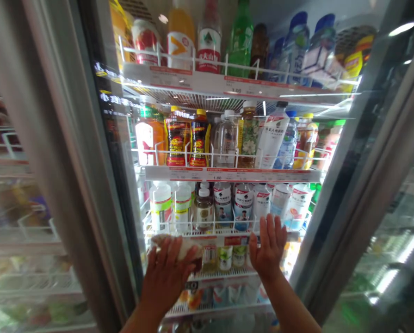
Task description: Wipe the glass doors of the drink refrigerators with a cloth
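A pale cloth [186, 246] lies under the person's left hand [167, 276], apparently flat against the glass [111, 99] of a drinks cooler, low in the view and in front of the shelf with small green-labelled containers [225, 258]. The left grip is spread over the cloth rather than closed round it, so the cloth seems held by pressure alone; the right hand [269, 249] is raised with bare palm forward and fingers extended, holding nothing. With the glass so clear and the edges blurred, I can't be sure whether that right palm touches it or is just short of it. Behind the glass, bottles [223, 203] stand in rows above the hands, fenced by white wire rails [189, 225], and a metal frame [64, 115] slants up on the person's left. The step in hand looks like pressing the cloth to the glass; in my judgement, any move from here calls for even pressure through the left fingers, so the cloth travels with the hand and doesn't slip out from under it
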The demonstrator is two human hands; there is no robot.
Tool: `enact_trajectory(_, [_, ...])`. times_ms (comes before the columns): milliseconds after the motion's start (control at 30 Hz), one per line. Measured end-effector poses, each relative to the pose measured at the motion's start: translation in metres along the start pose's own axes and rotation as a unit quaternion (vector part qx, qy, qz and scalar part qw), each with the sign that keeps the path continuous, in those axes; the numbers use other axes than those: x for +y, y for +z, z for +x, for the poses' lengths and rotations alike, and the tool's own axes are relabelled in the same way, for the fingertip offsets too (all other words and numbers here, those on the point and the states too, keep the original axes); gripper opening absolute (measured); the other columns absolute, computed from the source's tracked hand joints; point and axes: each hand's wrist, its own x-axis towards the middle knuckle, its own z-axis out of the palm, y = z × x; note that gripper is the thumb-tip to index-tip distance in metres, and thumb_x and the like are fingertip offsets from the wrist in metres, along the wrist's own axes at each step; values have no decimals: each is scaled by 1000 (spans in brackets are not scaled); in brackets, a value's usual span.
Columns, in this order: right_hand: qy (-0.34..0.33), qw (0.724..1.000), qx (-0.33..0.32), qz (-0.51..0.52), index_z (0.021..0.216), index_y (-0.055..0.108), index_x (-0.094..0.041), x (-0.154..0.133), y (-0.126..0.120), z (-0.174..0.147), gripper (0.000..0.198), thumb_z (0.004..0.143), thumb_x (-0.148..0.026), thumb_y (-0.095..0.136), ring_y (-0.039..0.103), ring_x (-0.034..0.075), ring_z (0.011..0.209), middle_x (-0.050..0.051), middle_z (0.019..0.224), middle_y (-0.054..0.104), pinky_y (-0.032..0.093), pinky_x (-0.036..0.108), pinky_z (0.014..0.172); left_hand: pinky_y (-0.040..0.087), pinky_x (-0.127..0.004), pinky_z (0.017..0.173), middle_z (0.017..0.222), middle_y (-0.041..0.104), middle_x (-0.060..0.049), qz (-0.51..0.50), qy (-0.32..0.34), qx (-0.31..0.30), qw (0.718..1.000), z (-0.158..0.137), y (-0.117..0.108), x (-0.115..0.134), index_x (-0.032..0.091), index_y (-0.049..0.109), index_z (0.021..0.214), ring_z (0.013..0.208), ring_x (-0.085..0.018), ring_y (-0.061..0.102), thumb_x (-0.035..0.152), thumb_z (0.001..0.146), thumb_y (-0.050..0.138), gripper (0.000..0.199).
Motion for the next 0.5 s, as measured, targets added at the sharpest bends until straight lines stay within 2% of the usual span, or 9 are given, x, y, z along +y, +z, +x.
enact_trajectory(100, [10,1000,-1,4,161,31,-17,-2,-1,1,67,99,-25,55,33,31,154,13,162,41,27,53,127,2,-57,130,173,4,-5,62,-25,19,998,57,-19,-30,36,15,164,160,-31,2,27,97,60,81])
enact_trajectory(167, [3,1000,3,1,161,31,-16,-2,-1,2,67,99,-25,55,32,31,154,13,163,40,27,52,127,2,-60,129,173,0,-8,78,-60,29,995,81,-27,-40,33,10,165,160,-34,1,25,98,59,83])
enact_trajectory(200, [-3,1000,6,-1,161,32,-16,-2,-1,2,67,99,-25,55,32,30,154,14,163,40,27,52,127,4,-61,129,173,0,-9,78,-76,34,994,81,-27,-38,32,10,165,160,-35,1,25,98,59,84])
enact_trajectory(267, [-7,1000,7,-4,161,32,-15,-1,-1,1,67,99,-26,55,33,31,154,14,163,40,27,52,127,8,-62,129,173,-1,-10,72,-81,36,993,60,-19,-24,31,9,165,160,-37,1,23,96,61,87])
enact_trajectory(333, [2,1000,1,-6,161,30,-17,-1,-1,0,67,99,-26,55,34,32,153,14,162,41,29,54,126,11,-60,129,173,0,-11,47,-54,28,997,25,-6,-5,30,12,165,160,-36,3,23,95,62,87])
enact_trajectory(400, [12,1000,-7,-2,161,30,-19,-2,-1,0,68,99,-25,55,35,32,153,14,162,42,30,55,125,11,-55,131,172,14,-9,12,1,9,1000,2,2,5,32,22,164,160,-32,8,28,96,62,78])
enact_trajectory(433, [13,1000,-6,1,161,30,-19,-2,-1,0,68,99,-25,55,35,32,153,14,162,42,29,56,125,10,-53,132,170,22,-8,5,24,2,1000,1,2,3,35,27,162,160,-29,12,31,96,62,74])
enact_trajectory(500, [13,1000,-2,5,161,30,-19,-3,-2,1,67,99,-25,54,35,32,153,14,161,42,29,55,126,9,-54,132,168,28,-7,29,35,0,999,23,-7,-13,38,30,160,160,-28,14,32,97,63,72])
